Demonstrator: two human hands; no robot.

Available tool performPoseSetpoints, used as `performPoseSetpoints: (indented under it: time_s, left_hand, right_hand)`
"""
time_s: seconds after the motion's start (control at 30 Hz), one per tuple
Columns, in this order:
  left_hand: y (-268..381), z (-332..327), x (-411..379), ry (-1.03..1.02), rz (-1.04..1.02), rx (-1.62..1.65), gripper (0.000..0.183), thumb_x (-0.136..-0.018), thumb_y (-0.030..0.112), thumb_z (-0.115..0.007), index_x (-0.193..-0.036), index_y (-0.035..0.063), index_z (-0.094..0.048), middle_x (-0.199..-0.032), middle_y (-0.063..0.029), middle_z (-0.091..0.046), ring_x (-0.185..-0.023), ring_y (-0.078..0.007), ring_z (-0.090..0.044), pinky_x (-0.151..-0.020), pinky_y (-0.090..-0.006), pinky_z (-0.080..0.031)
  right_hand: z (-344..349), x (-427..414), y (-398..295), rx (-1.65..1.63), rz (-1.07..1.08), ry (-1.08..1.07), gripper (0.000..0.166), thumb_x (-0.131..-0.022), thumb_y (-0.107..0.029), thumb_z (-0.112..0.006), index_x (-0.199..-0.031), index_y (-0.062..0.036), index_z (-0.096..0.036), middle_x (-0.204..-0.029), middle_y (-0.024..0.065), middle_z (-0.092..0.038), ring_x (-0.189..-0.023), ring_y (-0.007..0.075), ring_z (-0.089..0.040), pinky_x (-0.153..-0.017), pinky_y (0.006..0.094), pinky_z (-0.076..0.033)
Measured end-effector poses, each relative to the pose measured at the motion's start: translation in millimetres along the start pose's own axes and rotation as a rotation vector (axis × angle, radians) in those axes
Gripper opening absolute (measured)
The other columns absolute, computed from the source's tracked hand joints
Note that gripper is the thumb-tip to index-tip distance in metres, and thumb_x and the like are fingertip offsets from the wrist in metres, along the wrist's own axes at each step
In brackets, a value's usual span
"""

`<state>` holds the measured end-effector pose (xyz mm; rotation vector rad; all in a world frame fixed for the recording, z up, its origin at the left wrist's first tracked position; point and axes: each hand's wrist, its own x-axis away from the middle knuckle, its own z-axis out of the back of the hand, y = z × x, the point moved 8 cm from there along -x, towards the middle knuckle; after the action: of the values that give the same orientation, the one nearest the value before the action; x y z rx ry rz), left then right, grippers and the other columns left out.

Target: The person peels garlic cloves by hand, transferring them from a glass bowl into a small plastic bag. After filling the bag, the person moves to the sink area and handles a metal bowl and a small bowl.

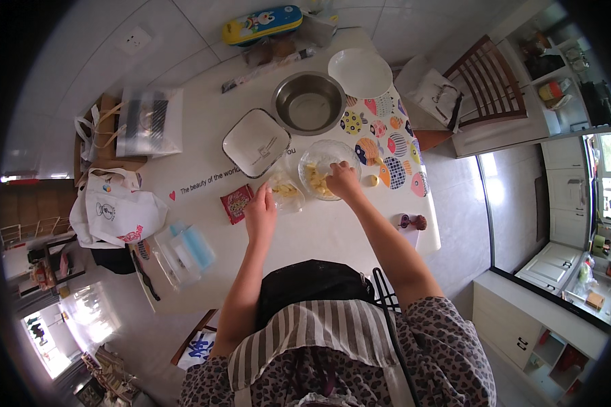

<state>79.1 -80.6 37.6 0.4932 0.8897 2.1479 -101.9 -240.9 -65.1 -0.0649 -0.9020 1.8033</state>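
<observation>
A clear glass bowl (305,179) holds pale yellow chunks of food (316,180). My right hand (343,180) reaches over its right side with curled fingers; what lies under the fingertips is hidden. To the left of the bowl, a clear plastic bag (287,199) contains more pale pieces. My left hand (261,206) pinches the bag's left edge between thumb and fingers. Partly behind that hand lies a red printed packet (235,202). A small yellowish piece (374,180) rests on the table, right of the bowl.
Beyond the hands stand a dark-rimmed white dish (254,140), a stainless steel basin (308,104) and a white plate (360,74). A pencil case (262,24) lies by the wall. Bags (119,206) and packaged blue masks (191,249) sit left. A wooden chair (489,84) is at right.
</observation>
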Motion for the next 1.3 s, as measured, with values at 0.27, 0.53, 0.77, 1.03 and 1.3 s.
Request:
performPoseSetpoints:
  time_s: [0.27, 0.53, 0.77, 1.03, 1.3]
  left_hand:
    - [18.9, -4.6, -5.5, -0.088, 0.197, 0.274, 0.028, -0.096, 0.02, -0.046, -0.111, 0.0013, -0.059, -0.055, -0.0067, -0.054, -0.044, -0.0117, -0.051, -0.04, -0.0279, -0.041]
    - [19.3, -12.4, -5.8, -0.074, 0.327, 0.476, 0.027, -0.097, 0.021, -0.045, -0.111, 0.0024, -0.059, -0.056, -0.0016, -0.047, -0.042, -0.0092, -0.046, -0.036, -0.0239, -0.036]
    - [16.8, -16.8, -4.7, -0.07, 0.395, 0.622, 0.028, -0.097, 0.023, -0.047, -0.109, 0.0019, -0.059, -0.058, -0.0006, -0.047, -0.045, -0.0091, -0.047, -0.038, -0.0234, -0.037]
    - [13.3, -2.0, -6.9, -0.047, 0.304, 0.504, 0.027, -0.095, 0.021, -0.049, -0.11, -0.0003, -0.059, -0.059, -0.0025, -0.054, -0.046, -0.0075, -0.05, -0.038, -0.0233, -0.04]
    - [13.7, -3.2, -3.1, -0.049, 0.299, 0.525, 0.027, -0.093, 0.019, -0.052, -0.108, -0.0015, -0.06, -0.061, -0.0039, -0.058, -0.049, -0.0087, -0.056, -0.039, -0.0228, -0.045]
  right_hand:
    - [-18.1, -19.1, -27.4, -0.02, 0.333, 0.172, 0.028, -0.077, -0.017, -0.053, -0.103, -0.0071, -0.06, -0.11, 0.0135, -0.057, -0.108, 0.0308, -0.05, -0.091, 0.0422, -0.042]
    - [-23.0, 12.3, -55.5, 0.052, 0.334, 0.074, 0.019, -0.082, -0.023, -0.054, -0.094, -0.0085, -0.057, -0.104, 0.0111, -0.054, -0.103, 0.032, -0.052, -0.083, 0.0437, -0.045]
    - [-32.3, 16.7, -43.5, 0.11, 0.352, 0.096, 0.029, -0.089, -0.028, -0.045, -0.086, -0.0022, -0.057, -0.086, 0.0173, -0.063, -0.083, 0.0357, -0.061, -0.073, 0.0458, -0.049]
    - [-21.0, 19.1, -56.6, 0.222, 0.351, -0.01, 0.027, -0.09, -0.028, -0.049, -0.078, -0.0054, -0.055, -0.077, 0.0152, -0.063, -0.072, 0.0334, -0.061, -0.062, 0.0436, -0.049]
    - [-9.8, 40.3, -62.3, 0.145, 0.591, 0.251, 0.028, -0.086, -0.029, -0.052, -0.072, -0.0053, -0.057, -0.064, 0.0111, -0.06, -0.061, 0.0319, -0.061, -0.056, 0.044, -0.049]
